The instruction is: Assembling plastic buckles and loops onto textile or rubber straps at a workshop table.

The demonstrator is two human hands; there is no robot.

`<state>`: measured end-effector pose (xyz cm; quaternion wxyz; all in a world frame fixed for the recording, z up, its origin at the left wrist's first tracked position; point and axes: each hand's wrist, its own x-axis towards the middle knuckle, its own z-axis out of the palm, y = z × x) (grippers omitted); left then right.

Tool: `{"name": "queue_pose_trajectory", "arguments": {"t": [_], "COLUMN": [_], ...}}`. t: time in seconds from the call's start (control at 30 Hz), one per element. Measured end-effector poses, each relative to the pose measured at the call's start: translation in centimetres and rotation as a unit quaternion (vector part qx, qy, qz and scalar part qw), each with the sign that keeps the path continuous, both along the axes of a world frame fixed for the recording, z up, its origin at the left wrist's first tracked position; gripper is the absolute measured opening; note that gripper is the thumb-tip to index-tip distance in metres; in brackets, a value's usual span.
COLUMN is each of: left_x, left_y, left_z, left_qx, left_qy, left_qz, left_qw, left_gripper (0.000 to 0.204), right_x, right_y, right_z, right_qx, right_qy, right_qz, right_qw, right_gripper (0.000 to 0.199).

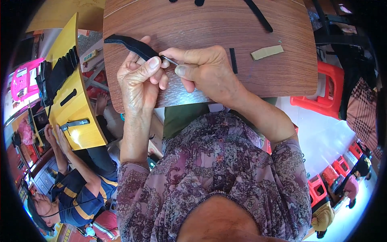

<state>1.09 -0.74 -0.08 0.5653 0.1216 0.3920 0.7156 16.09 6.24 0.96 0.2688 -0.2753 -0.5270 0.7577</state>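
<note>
Here, hands [177,72] work over a brown wood-grain table [209,24].

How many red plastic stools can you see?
4 at least: one big red stool beside the table's right edge, three smaller lower right. Others may be hidden.

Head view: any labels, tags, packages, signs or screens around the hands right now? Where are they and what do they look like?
Tan label strip: flat on the brown wooden table, right of the right hand; short slanted rectangle, plain tan.
Pale tag: below the table's left edge, beside the yellow table; small, oblong, marks too small to make out.
No screens or packages visible.
</note>
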Motion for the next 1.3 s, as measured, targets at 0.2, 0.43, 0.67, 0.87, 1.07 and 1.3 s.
{"name": "queue_pose_trajectory", "arguments": {"t": [0.2, 0.43, 0.67, 0.87, 1.07, 1.3], "left_x": [-0.5, -0.4, -0.6, -0.7, -0.4, 0.2], "left_y": [-0.2, 0.3, 0.6, 0.5, 0.7, 0.6], "left_z": [-0.3, -0.3, -0.6, -0.7, -0.4, -0.4], "left_qx": [0.019, -0.009, -0.044, -0.071, -0.064, -0.071], "left_qy": [-0.030, -0.133, -0.038, -0.066, -0.052, -0.024], "left_qz": [-0.043, -0.069, -0.064, -0.047, -0.057, -0.031], "left_qw": [0.998, 0.989, 0.996, 0.994, 0.995, 0.997], "left_gripper": [0.043, 0.026, 0.026, 0.023, 0.020, 0.015], "right_x": [0.2, 0.1, 0.5, 0.2, 0.6, 0.3], "right_y": [0.5, -0.2, -0.1, -0.3, -0.4, -0.4], "right_z": [0.3, -1.2, -1.0, -0.5, -1.1, -1.8], "right_qx": [-0.030, 0.233, 0.162, 0.117, 0.348, 0.400], "right_qy": [-0.015, -0.063, -0.066, -0.035, -0.149, -0.158], "right_qz": [0.064, -0.014, 0.000, 0.021, 0.009, -0.032], "right_qw": [0.997, 0.970, 0.985, 0.992, 0.925, 0.902], "right_gripper": [0.036, 0.042, 0.044, 0.040, 0.051, 0.055]}}
